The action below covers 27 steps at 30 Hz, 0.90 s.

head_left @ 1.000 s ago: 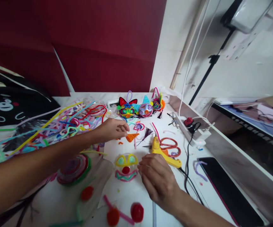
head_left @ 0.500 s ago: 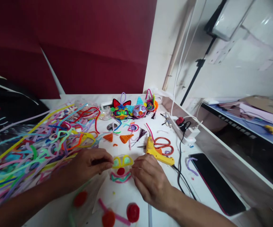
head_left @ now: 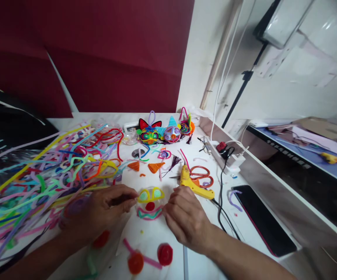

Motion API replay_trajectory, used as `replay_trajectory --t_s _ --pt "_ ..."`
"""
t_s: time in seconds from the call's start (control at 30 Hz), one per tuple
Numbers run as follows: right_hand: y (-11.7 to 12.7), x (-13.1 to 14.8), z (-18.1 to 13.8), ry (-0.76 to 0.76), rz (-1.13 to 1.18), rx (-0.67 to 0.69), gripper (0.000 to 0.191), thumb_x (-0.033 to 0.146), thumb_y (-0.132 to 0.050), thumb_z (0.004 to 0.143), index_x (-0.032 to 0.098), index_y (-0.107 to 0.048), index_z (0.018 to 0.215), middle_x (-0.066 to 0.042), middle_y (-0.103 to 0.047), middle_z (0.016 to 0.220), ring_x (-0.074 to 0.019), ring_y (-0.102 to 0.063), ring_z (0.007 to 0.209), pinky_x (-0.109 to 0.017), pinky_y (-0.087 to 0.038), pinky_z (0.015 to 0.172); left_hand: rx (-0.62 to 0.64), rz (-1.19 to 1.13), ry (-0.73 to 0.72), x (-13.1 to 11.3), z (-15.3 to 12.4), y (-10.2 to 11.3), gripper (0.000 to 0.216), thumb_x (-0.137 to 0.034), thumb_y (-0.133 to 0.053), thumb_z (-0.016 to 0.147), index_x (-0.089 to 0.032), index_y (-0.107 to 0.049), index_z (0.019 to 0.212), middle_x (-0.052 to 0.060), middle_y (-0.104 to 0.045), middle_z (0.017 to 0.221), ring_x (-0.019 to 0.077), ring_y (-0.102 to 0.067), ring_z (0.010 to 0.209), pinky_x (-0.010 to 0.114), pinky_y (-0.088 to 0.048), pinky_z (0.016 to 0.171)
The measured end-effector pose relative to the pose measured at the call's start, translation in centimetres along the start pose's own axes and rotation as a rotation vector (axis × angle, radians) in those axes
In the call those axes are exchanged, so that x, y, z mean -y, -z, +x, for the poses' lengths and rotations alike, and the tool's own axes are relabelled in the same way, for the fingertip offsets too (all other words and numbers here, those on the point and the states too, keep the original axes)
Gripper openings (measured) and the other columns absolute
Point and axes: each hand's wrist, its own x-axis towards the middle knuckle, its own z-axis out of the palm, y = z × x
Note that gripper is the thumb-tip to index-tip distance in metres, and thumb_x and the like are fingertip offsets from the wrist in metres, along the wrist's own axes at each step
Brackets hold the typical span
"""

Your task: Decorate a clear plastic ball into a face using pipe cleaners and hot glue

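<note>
A clear round ball carries a clown face made of pipe cleaners, with yellow-rimmed eyes, a red nose and a pink and green mouth. It sits low over white paper, between my hands. My left hand is closed, thumb and fingertips together at the ball's left edge. On the opposite edge, the curled fingers of my right hand meet the ball; their tips are partly hidden. Nearer to me lie a red coil, an orange coil and a pink pipe cleaner.
Loose pipe cleaners heap on the left. Right of the paper lie a yellow glue gun, orange-handled scissors and a phone. Orange triangles and a dark tassel lie ahead. Finished ornaments and a power strip stand behind.
Both hands have drawn slightly apart, showing more of the ball's edges. The whole view has shifted a little, and the clown face sits slightly higher in it.
</note>
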Motion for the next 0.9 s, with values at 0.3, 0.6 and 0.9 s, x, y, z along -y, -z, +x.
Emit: replay_trajectory --t_s 0.3,0.6,0.9 --pt "-0.5 -0.1 0.0 0.04 -0.107 0.022 0.017 0.013 -0.049 0.09 0.013 -0.059 0.076 -0.006 -0.058 0.068 -0.0178 -0.049 0.072 -0.039 -0.046 0.077 -0.165 0.004 -0.052 0.5 -0.3 -0.2 0.011 -0.038 -0.063 0.073 -0.028 -0.068 0.074 -0.003 -0.069 0.066 0.0141 -0.06 0.051 0.022 -0.049 0.046" --pt "-0.5 0.4 -0.3 0.05 -0.074 0.057 0.013 0.011 -0.05 0.089 0.012 -0.057 0.079 -0.007 -0.057 0.07 -0.018 -0.048 0.071 -0.04 -0.045 0.078 -0.193 -0.011 -0.143 1.9 -0.9 -0.7 0.012 -0.034 -0.066 0.077 -0.024 -0.071 0.081 0.0 -0.072 0.078 0.015 -0.066 0.065 0.02 -0.052 0.055" --pt "-0.8 0.6 -0.5 0.035 -0.036 0.086 0.009 0.006 -0.051 0.088 0.012 -0.057 0.088 -0.007 -0.058 0.074 -0.0188 -0.051 0.075 -0.043 -0.045 0.083 -0.127 -0.117 -0.187 2.1 -1.4 -1.1 0.011 -0.025 -0.061 0.082 -0.023 -0.071 0.087 0.0 -0.069 0.082 0.0113 -0.064 0.062 0.018 -0.051 0.054"
